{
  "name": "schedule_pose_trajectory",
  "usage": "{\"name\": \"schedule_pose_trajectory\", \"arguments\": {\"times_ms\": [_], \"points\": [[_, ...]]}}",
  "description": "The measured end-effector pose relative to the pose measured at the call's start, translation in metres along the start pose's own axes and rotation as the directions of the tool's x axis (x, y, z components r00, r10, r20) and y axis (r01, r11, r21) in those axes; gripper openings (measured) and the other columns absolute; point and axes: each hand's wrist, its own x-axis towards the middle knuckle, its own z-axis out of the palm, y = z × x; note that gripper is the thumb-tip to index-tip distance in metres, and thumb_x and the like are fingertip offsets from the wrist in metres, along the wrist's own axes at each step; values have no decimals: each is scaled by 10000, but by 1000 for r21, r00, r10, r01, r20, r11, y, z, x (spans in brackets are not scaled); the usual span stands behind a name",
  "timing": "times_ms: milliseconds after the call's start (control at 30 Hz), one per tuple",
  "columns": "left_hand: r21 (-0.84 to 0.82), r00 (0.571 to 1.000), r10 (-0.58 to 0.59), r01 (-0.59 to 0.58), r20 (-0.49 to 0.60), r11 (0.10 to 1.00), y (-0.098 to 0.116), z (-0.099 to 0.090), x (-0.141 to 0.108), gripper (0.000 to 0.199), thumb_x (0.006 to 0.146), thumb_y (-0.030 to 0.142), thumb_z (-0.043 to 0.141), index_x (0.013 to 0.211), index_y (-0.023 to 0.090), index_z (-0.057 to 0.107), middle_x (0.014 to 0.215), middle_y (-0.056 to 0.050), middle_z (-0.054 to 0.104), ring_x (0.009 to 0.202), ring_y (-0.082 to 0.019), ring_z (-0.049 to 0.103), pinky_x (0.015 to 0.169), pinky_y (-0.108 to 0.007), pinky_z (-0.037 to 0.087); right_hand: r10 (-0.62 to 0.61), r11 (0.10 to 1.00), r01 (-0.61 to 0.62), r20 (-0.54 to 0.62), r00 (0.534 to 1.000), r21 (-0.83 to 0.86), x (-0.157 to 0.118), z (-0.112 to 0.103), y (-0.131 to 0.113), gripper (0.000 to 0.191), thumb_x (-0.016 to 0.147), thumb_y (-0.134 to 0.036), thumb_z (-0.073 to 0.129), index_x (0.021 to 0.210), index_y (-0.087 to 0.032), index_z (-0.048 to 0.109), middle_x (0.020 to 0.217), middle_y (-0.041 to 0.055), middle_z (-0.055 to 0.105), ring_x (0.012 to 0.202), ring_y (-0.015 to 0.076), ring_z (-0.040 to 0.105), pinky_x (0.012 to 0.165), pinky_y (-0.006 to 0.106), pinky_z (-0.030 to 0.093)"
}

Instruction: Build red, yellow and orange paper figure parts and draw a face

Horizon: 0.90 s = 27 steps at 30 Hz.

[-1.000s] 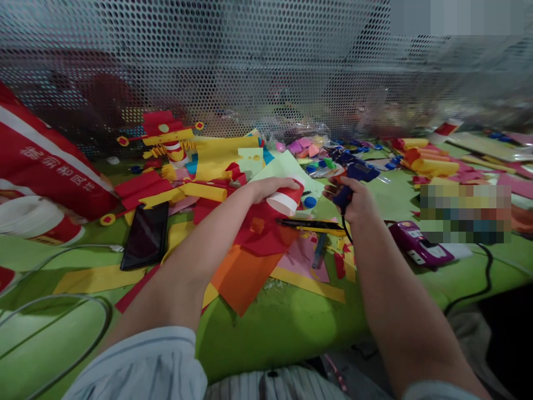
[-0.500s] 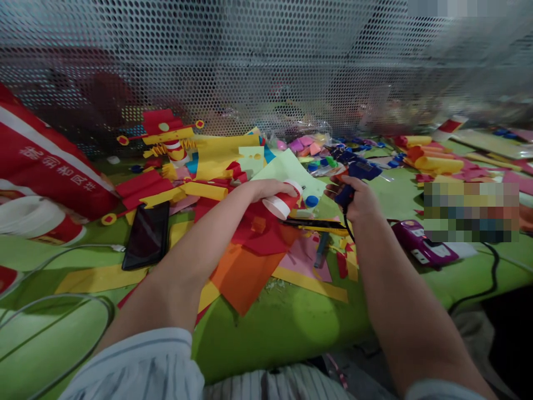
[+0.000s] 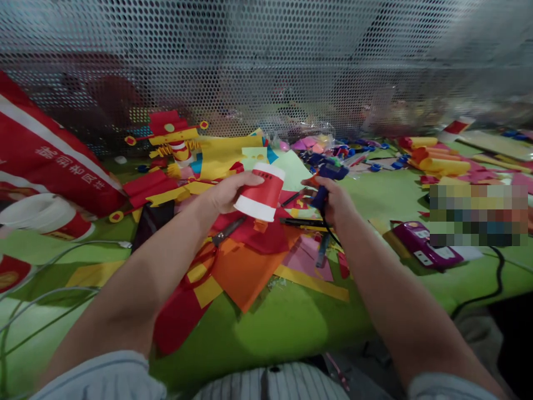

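Observation:
My left hand [image 3: 227, 192] grips a red and white paper cup [image 3: 261, 191] and holds it lifted above a pile of red, orange and yellow paper sheets [image 3: 250, 255]. My right hand [image 3: 335, 203] is closed on the handle of a blue glue gun [image 3: 326, 179], whose nozzle points left toward the cup. A black cord runs down from the gun. Scissors with red handles [image 3: 212, 247] lie on the paper under my left forearm.
The green table [image 3: 291, 328] carries paper scraps, a red and yellow paper figure [image 3: 172, 136], a black phone [image 3: 152, 219], a purple device [image 3: 425, 247], a red bag [image 3: 50, 161] and paper rolls [image 3: 437, 161]. A perforated metal screen [image 3: 266, 61] stands behind.
My left hand has raised the cup off the paper pile and tilted it. My right hand with the glue gun has moved left, closer to the cup.

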Motion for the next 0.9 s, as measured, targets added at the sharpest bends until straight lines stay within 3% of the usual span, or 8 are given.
{"name": "schedule_pose_trajectory", "arguments": {"times_ms": [200,367,533,700,900], "points": [[94,997,-32,38,-68,995,-5,-3,-69,597,497,381,595,1034,118,601,838,-134,713,936,-304,629,727,-340,477,99,968,-76,86,991,-241,20,17,16,100,656,-197,628,671,-151,541,505,-17,607,299,102,513,294,201,408],[95,970,-27,52,-240,994,-15,-2,-108,604,454,377,534,1022,194,630,898,-93,718,960,-309,618,688,-335,475,172,925,-112,136,976,-364,32,22,17,87,677,-182,628,673,-142,551,547,19,653,283,118,521,268,204,376],[50,962,-38,54,-269,997,-21,-5,-113,624,441,381,521,1021,183,642,960,-107,709,915,-312,627,650,-341,475,227,888,-142,146,963,-438,33,25,17,141,735,-239,569,635,-140,569,433,15,613,256,116,489,261,201,364],[12,964,-18,22,-265,1000,-20,-9,-111,614,440,359,538,1020,178,631,942,-111,709,959,-332,611,655,-348,485,255,862,-166,126,959,-478,35,27,20,199,757,-240,538,587,-140,572,450,29,633,230,111,460,236,203,317],[0,963,17,-18,-270,1000,-19,-11,-111,616,460,377,550,1041,184,613,1006,-115,693,985,-333,606,629,-319,488,217,895,-146,125,968,-420,35,23,24,196,727,-203,565,544,-148,527,433,45,616,262,136,500,271,217,370]]}}
